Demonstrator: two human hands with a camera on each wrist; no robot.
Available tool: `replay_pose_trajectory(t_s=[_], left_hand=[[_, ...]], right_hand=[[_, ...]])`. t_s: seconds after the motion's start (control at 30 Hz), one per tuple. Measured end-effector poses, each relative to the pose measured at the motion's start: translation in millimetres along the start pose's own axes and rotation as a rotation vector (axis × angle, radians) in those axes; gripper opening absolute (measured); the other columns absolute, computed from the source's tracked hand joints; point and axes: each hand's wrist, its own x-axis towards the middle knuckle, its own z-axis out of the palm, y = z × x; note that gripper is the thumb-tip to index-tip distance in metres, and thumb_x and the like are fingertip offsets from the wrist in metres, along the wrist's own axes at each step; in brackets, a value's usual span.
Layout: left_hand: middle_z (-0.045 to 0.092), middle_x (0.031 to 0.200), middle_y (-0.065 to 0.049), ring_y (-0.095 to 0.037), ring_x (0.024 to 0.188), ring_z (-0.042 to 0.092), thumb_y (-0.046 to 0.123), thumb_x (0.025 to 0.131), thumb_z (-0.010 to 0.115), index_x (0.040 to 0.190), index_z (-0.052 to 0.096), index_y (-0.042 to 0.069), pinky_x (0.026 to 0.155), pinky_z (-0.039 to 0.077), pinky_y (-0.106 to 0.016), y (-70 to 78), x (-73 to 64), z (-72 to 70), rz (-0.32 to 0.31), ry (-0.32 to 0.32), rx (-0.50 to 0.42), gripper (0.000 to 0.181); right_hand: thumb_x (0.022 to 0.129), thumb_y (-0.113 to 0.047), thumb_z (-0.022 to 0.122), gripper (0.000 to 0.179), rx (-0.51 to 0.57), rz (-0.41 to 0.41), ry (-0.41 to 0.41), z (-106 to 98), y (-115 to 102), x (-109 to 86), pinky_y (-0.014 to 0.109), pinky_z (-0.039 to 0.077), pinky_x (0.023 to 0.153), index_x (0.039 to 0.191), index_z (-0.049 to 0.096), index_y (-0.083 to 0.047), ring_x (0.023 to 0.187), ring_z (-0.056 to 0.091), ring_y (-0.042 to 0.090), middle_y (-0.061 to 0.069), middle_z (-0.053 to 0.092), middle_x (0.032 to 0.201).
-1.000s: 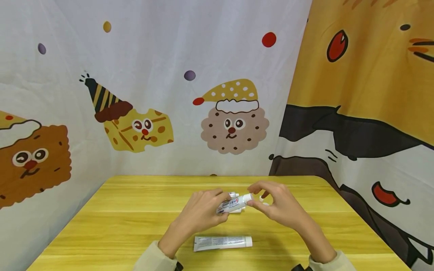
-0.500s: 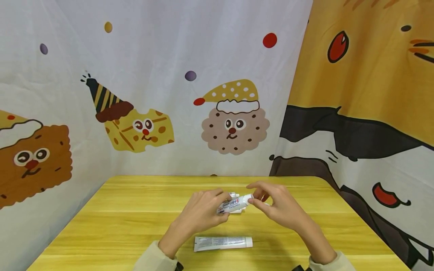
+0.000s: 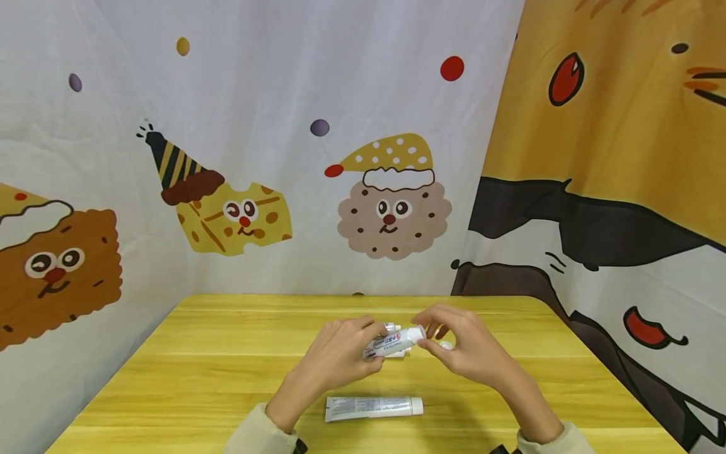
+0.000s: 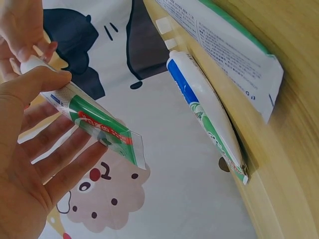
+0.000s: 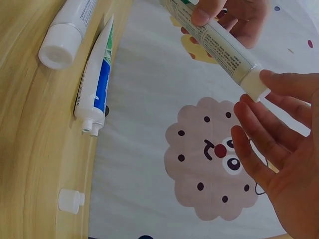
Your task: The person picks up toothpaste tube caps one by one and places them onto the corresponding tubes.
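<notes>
One tube (image 3: 391, 343) in head view: we're judging the step as twisting the cap (image 3: 416, 334), so we're advising holding firm without squeezing; it's tilting over the table (image 3: 215, 378), short of its far edge, between left hand (image 3: 343, 350) and right hand (image 3: 471, 350). Left wrist: we're seeing the thumb clamping the tube against the fingers, outer ones spreading. Right wrist: thumb and fingertip are pinching the cap, others bending loosely.

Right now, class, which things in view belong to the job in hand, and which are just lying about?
Apparently in the job:
green-and-white tube, held in the left hand
white cap on it, pinched by the right hand

Apparently just lying about:
capped tube, lying flat
uncapped blue-and-green tube
loose cap
</notes>
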Motion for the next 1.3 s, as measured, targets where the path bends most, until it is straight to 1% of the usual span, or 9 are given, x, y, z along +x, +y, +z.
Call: replay_pose_trajectory(t_s=[0.3,0.37,0.47,0.6,0.7,0.8,1.07,1.17,1.3], left_hand=[[0.072,0.098,0.009,0.001,0.061,0.046,0.033,0.087,0.08,0.115,0.073,0.024,0.049,0.034,-0.013,-0.1,-0.4,0.9,0.003,0.005,-0.004,0.031],[0.072,0.098,0.009,0.001,0.061,0.047,0.033,0.087,0.08,0.116,0.072,0.024,0.049,0.034,-0.013,-0.3,-0.3,1.1,0.0,0.003,-0.005,0.031],[0.073,0.099,0.008,0.002,0.062,0.048,0.033,0.087,0.08,0.117,0.072,0.023,0.05,0.035,-0.013,-0.7,-0.2,1.1,-0.003,-0.003,-0.001,0.032],[0.073,0.101,0.008,0.001,0.063,0.05,0.034,0.087,0.079,0.118,0.072,0.023,0.05,0.036,-0.013,-0.8,-0.1,0.8,-0.003,-0.003,0.001,0.033],[0.073,0.101,0.008,0.001,0.064,0.051,0.034,0.087,0.079,0.118,0.072,0.023,0.05,0.036,-0.013,-0.6,-0.2,0.6,0.001,0.002,0.003,0.034],[0.072,0.1,0.009,0.0,0.064,0.05,0.034,0.087,0.08,0.118,0.072,0.023,0.05,0.035,-0.013,-0.3,-0.4,0.6,0.001,0.007,0.007,0.034],[0.072,0.1,0.009,0.001,0.062,0.047,0.034,0.087,0.079,0.118,0.072,0.023,0.049,0.034,-0.013,0.4,-0.3,0.5,-0.005,0.0,0.013,0.034],[0.072,0.1,0.008,0.002,0.061,0.047,0.034,0.087,0.079,0.118,0.072,0.022,0.05,0.035,-0.012,0.2,-0.2,0.4,-0.008,-0.001,0.018,0.034],[0.072,0.101,0.008,0.002,0.062,0.048,0.034,0.087,0.079,0.118,0.072,0.022,0.051,0.035,-0.013,-0.3,-0.1,0.5,-0.009,0.0,0.017,0.034]], right_hand=[[0.096,-0.02,0.074,0.017,-0.006,0.06,-0.032,-1.7,-2.1,1.1,0.022,0.057,0.065,0.113,0.073,-0.017,0.07,0.062,-0.005,-0.015,0.071,0.081],[0.097,-0.023,0.074,0.019,-0.009,0.078,-0.034,-2.4,-2.6,0.9,0.022,0.057,0.065,0.115,0.074,-0.017,0.071,0.062,-0.005,-0.014,0.073,0.084],[0.094,-0.025,0.077,0.025,-0.011,0.093,-0.02,-2.8,-3.1,0.3,0.024,0.059,0.067,0.118,0.073,-0.019,0.077,0.065,-0.003,-0.01,0.076,0.099],[0.088,-0.014,0.082,0.033,-0.015,0.043,0.011,-2.1,-1.9,0.0,0.028,0.061,0.071,0.118,0.072,-0.023,0.085,0.067,0.001,-0.007,0.074,0.113],[0.085,-0.004,0.081,0.036,-0.014,-0.009,0.023,-1.3,-0.7,0.0,0.029,0.061,0.071,0.115,0.072,-0.022,0.085,0.067,0.003,-0.007,0.074,0.11],[0.087,-0.004,0.08,0.032,-0.008,-0.028,0.022,-0.6,-0.2,0.1,0.029,0.06,0.07,0.113,0.073,-0.02,0.082,0.066,0.001,-0.007,0.074,0.107],[0.096,-0.02,0.075,0.021,-0.023,0.065,-0.005,-1.9,-2.1,0.6,0.023,0.057,0.067,0.116,0.073,-0.019,0.073,0.063,-0.004,-0.015,0.072,0.087],[0.094,-0.021,0.077,0.022,-0.028,0.07,-0.001,-2.0,-2.6,0.8,0.025,0.059,0.068,0.116,0.073,-0.02,0.076,0.064,-0.004,-0.014,0.073,0.093],[0.089,-0.015,0.082,0.028,-0.018,0.033,0.009,-1.1,-2.6,0.3,0.027,0.06,0.069,0.114,0.073,-0.021,0.081,0.065,-0.001,-0.009,0.074,0.106]])
